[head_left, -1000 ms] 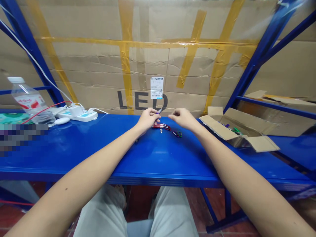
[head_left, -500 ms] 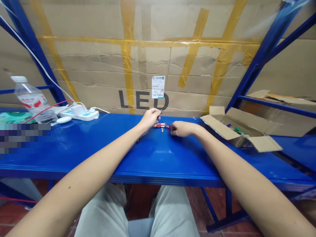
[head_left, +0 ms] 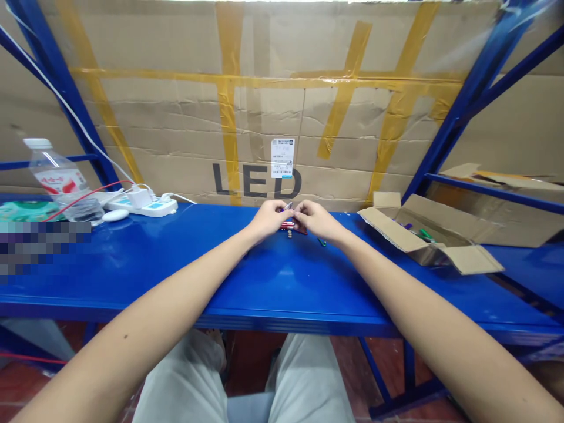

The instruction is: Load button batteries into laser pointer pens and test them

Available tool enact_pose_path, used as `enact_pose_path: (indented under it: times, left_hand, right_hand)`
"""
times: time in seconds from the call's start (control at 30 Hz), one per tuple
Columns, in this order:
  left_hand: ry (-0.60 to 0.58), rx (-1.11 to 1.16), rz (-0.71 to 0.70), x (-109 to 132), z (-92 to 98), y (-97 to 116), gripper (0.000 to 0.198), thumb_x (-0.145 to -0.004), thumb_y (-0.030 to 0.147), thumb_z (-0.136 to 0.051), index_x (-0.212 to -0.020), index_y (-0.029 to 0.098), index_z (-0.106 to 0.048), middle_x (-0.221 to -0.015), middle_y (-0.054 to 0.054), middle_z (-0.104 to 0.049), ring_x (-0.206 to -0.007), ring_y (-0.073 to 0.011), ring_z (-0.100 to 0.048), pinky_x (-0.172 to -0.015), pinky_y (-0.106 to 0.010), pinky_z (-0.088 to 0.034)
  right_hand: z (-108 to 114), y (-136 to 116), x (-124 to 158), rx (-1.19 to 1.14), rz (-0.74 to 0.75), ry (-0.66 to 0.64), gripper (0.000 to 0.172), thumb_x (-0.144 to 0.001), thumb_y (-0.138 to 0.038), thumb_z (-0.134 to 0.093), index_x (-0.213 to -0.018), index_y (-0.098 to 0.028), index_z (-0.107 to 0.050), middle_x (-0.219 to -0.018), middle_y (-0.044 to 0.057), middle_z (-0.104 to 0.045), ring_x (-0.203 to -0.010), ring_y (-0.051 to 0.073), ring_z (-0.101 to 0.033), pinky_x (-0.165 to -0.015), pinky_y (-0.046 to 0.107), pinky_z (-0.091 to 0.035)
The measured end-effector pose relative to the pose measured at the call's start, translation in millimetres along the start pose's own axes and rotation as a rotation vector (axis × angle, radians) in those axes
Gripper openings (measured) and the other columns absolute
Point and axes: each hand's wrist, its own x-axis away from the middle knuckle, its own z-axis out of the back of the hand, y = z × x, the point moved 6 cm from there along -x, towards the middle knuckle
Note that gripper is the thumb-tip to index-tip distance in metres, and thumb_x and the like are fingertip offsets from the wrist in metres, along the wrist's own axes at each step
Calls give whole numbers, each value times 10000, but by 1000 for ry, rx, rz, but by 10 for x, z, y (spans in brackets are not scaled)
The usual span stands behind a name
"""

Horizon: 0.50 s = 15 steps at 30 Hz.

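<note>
Near the back of the blue table point(head_left: 176, 258), my left hand point(head_left: 268, 218) pinches a small shiny purple-and-silver piece point(head_left: 288, 206); its exact kind is too small to tell. My right hand point(head_left: 317, 219) meets it from the other side, fingers closed at the piece's end, and whatever they grip is hidden. Just below the fingers lie small red metallic pieces point(head_left: 288, 225), partly covered. Several tiny round silvery pieces point(head_left: 289, 234) lie in front of these. A small green piece point(head_left: 322, 241) rests under my right wrist.
An open cardboard box point(head_left: 396, 232) with small coloured pieces stands on the right. To the left are a power strip point(head_left: 163, 204) with plugs and cables, a white oval object point(head_left: 115, 215) and a plastic bottle point(head_left: 66, 182). A large taped carton point(head_left: 176, 129) rises behind the table.
My right hand has moved up and left from the tabletop to meet my left hand. The green piece now shows on the table beneath my right wrist.
</note>
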Motion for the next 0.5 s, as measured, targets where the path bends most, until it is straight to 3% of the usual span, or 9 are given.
enact_pose_path:
  times: [0.2, 0.3, 0.5]
  left_hand:
    - [-40, -43, -199, -1, 2, 127, 175, -793, 220, -617, -674, 176, -497, -655, 30, -504, -674, -128, -462, -662, -261, -363]
    - [-35, -96, -263, 16, -1, 171, 157, -785, 211, -621, -693, 175, -499, -683, 25, -510, -701, -134, -460, -685, -268, -365]
    - [12, -202, -251, 69, 20, 187, 211, -804, 180, -583, -659, 190, -430, -637, 40, -460, -670, -128, -432, -643, -256, -331]
  right_hand:
    - [-28, -6, 90, -588, -139, -370, 153, -794, -225, -695, -807, -152, -561, -720, 41, -617, -600, 119, -525, -555, 254, -392]
    - [-31, -8, 135, -675, -215, -444, 142, -776, -163, -699, -856, -140, -585, -712, 8, -545, -577, 97, -452, -552, 257, -390]
    - [-92, -32, 178, -697, -263, -513, 189, -788, -127, -671, -959, -149, -592, -713, -17, -479, -577, 93, -405, -598, 277, -417]
